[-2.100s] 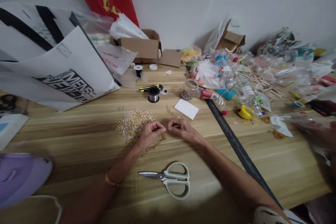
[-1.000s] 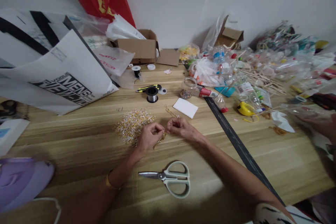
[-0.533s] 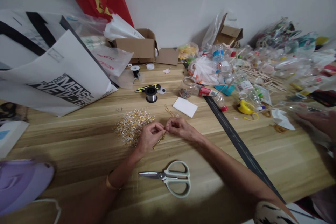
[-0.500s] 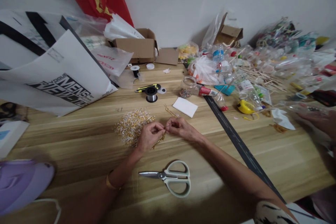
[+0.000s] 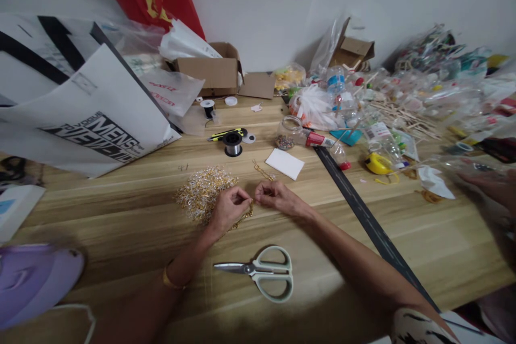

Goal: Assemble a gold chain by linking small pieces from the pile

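Both hands meet over the wooden table [image 5: 330, 258], thumbs and forefingers drawn in close to each other; take that meeting point as the centre of the clock. The left hand [image 5: 231, 207] pinches the end of a gold beaded chain [image 5: 244, 216] between thumb and forefinger, and the chain trails off toward 7 o'clock, partly hidden under that hand. A gold bangle [image 5: 171, 278] circles the left wrist. The right hand [image 5: 278, 198] has its thumb and forefinger brought together just beside the left fingertips; whether they grip anything is too small to tell.

At 9 o'clock, right against the left hand, lies a loose heap of gold and clear beads [image 5: 203, 193]. A short gold chain [image 5: 263, 172] rests near the hands at 12 o'clock, with a white card [image 5: 285, 163] just beside it at 1 o'clock and a bead-filled clear jar [image 5: 287, 137] beyond. A wire spool [image 5: 233, 145] stands upright at 11 o'clock, a yellow-and-black utility knife [image 5: 226, 134] behind it. Cream-handled scissors [image 5: 272, 274] lie at 6 o'clock, blades pointing to 9. Well apart, a yellow tape measure [image 5: 378, 164] sits toward 3 o'clock and a purple iron [image 5: 32, 279] at 8.
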`<act>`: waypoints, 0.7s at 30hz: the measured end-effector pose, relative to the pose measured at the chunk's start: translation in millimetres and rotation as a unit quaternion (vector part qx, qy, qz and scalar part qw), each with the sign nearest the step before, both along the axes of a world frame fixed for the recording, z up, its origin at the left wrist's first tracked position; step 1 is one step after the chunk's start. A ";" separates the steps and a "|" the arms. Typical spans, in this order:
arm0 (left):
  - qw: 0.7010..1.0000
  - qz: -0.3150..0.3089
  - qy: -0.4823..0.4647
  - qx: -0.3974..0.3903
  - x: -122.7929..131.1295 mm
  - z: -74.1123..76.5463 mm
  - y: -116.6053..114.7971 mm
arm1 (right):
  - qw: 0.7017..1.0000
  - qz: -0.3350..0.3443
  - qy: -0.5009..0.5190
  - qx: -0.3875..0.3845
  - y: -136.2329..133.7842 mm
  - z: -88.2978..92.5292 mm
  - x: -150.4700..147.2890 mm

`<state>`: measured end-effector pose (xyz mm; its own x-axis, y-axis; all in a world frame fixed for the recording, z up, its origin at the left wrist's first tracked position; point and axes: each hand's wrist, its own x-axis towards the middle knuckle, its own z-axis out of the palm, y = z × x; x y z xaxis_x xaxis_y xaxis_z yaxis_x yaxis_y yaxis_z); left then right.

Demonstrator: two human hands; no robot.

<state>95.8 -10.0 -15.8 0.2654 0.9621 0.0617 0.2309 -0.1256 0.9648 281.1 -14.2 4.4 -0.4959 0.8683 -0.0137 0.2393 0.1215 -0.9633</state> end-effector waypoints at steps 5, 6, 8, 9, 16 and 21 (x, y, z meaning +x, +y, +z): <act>0.999 0.014 0.027 0.009 -0.6 -1.9 0.5 | 1.000 0.003 0.001 -0.003 0.3 -0.5 0.3; 0.999 0.018 0.027 0.010 -0.6 -1.7 0.7 | 1.000 0.004 0.001 -0.002 0.5 0.0 0.5; 0.999 0.025 0.024 0.007 -0.7 -0.8 0.9 | 1.000 0.007 0.001 -0.001 1.0 1.6 1.2; 0.999 0.026 0.022 0.004 -0.8 0.0 1.0 | 1.000 0.008 0.002 -0.001 1.3 2.4 1.6; 0.998 0.027 -0.053 -0.029 -2.0 6.1 3.4 | 1.000 0.011 0.020 -0.021 3.5 3.3 4.0; 0.991 0.037 -0.105 -0.072 -1.1 8.0 4.4 | 0.999 0.017 0.032 -0.018 3.4 3.8 2.8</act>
<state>94.7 -5.6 -7.8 0.1904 0.9812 -0.0320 0.0260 0.0275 0.9993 283.9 -10.8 8.3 -0.5259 0.8505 -0.0117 0.1740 0.0941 -0.9802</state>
